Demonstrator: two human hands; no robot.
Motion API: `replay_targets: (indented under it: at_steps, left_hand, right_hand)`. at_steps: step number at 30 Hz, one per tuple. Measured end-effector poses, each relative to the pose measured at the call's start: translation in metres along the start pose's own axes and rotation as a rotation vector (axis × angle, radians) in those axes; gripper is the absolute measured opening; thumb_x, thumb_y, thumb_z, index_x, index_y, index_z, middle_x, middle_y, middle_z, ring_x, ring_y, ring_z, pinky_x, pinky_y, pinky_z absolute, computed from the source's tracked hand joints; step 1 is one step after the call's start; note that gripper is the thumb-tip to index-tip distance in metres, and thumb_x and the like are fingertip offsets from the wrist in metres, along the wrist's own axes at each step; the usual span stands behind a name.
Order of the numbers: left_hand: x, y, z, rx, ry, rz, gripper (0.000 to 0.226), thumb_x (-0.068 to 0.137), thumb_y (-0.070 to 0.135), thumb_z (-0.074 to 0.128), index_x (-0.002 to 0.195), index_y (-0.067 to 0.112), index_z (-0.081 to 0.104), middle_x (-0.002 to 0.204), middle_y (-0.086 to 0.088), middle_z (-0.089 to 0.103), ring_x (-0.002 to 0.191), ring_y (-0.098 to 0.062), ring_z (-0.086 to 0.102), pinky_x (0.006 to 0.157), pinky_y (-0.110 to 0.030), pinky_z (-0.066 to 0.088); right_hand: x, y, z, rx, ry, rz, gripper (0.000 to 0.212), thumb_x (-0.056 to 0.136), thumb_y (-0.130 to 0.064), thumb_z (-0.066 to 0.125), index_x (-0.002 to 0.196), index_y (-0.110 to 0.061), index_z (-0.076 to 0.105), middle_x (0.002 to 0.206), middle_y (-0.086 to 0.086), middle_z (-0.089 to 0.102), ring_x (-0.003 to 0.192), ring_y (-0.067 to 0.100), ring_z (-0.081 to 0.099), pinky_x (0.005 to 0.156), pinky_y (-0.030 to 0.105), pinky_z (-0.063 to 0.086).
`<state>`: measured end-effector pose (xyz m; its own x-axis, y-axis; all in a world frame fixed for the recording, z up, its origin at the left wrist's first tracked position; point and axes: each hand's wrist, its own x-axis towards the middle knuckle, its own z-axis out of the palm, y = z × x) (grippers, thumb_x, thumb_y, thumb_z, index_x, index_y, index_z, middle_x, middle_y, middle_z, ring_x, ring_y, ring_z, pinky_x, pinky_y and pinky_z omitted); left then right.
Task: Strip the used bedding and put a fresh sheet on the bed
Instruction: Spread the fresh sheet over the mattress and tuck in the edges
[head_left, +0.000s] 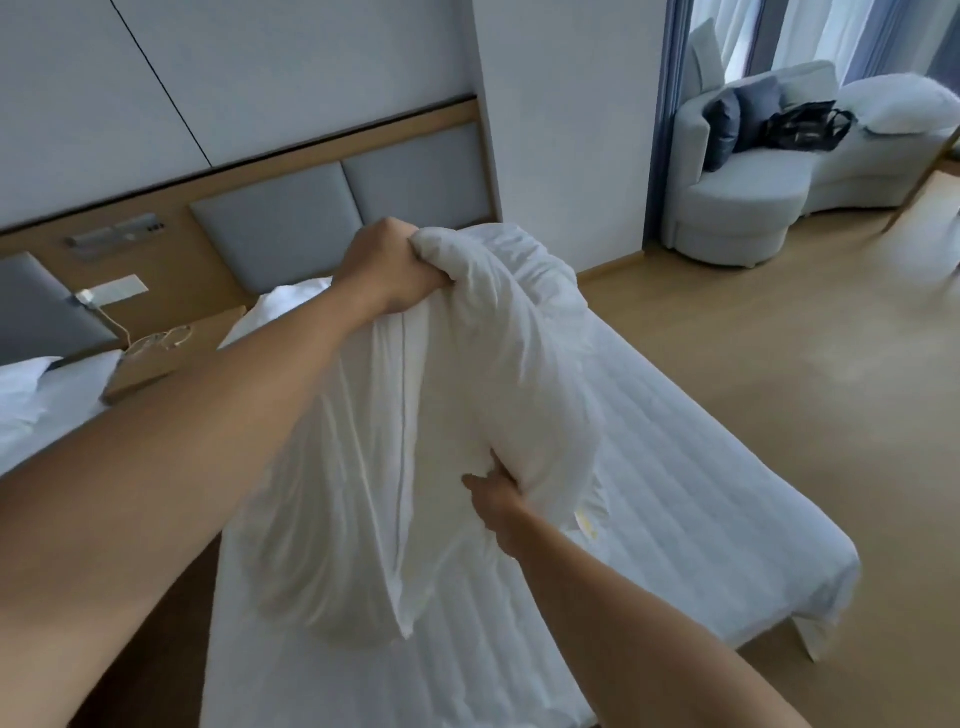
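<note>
The bed (779, 571) ran from the bottom middle of the frame up toward the headboard (291, 234), covered by a white striped sheet (649, 415) draped over its right edge, with a white pillow (291, 306) lying at its head.

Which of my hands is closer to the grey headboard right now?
Left. The left hand grips the top of the white bedding up near the headboard; the right hand holds it lower, nearer you.

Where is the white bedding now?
Head view, centre: the bedding hangs above the bed; left hand grips its top, right hand its lower part.
</note>
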<state>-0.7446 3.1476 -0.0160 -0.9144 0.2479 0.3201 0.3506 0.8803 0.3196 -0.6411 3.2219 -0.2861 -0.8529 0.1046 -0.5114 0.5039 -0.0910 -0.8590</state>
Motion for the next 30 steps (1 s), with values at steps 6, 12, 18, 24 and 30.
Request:
replay_targets:
  at_steps: [6,12,18,24,30]
  left_hand:
    - [0.038,-0.036,-0.007,-0.128,-0.014,-0.021,0.016,0.071,0.032,0.079,0.081,0.02,0.076,0.084,-0.001,0.072,0.087,-0.024,0.066,0.07,-0.028,0.043]
    - [0.066,-0.05,-0.015,-0.298,-0.053,-0.026,0.013,0.068,0.025,0.081,0.064,0.028,0.069,0.067,0.017,0.063,0.062,0.002,0.055,0.054,-0.019,0.042]
    - [0.076,-0.065,-0.017,-0.322,-0.231,-0.031,0.013,0.066,0.015,0.08,0.079,0.016,0.076,0.084,-0.001,0.072,0.079,-0.018,0.065,0.071,-0.03,0.052]
    - [0.064,-0.08,-0.005,-0.194,-0.473,-0.044,0.043,0.047,0.022,0.073,0.089,0.017,0.076,0.094,-0.006,0.076,0.093,-0.026,0.071,0.087,-0.042,0.059]
    - [0.032,-0.073,0.054,0.004,-0.922,0.095,0.044,0.067,-0.001,0.078,0.106,0.019,0.071,0.104,-0.003,0.074,0.1,-0.024,0.07,0.087,-0.04,0.058]
  right_hand:
    - [0.037,-0.005,-0.021,0.68,0.044,0.257,0.033,0.086,-0.04,0.075,0.108,-0.017,0.064,0.107,0.001,0.058,0.103,0.029,0.053,0.095,0.042,0.046]
    - [0.059,0.025,-0.031,1.599,0.104,0.254,0.076,0.083,-0.058,0.061,0.134,-0.002,0.051,0.122,0.017,0.058,0.12,0.034,0.054,0.109,0.052,0.04]
    - [0.073,0.006,-0.033,1.615,0.104,0.232,0.053,0.088,-0.036,0.064,0.138,-0.021,0.059,0.112,0.016,0.066,0.109,0.037,0.061,0.095,0.056,0.052]
    - [0.08,-0.017,-0.093,1.3,0.293,0.119,0.034,0.1,-0.009,0.041,0.123,-0.014,0.065,0.108,0.011,0.074,0.093,0.036,0.07,0.066,0.055,0.057]
    - [0.069,-0.078,-0.215,1.096,0.513,-0.213,0.031,0.098,-0.003,0.046,0.122,-0.01,0.063,0.104,0.007,0.071,0.099,0.028,0.063,0.081,0.048,0.055]
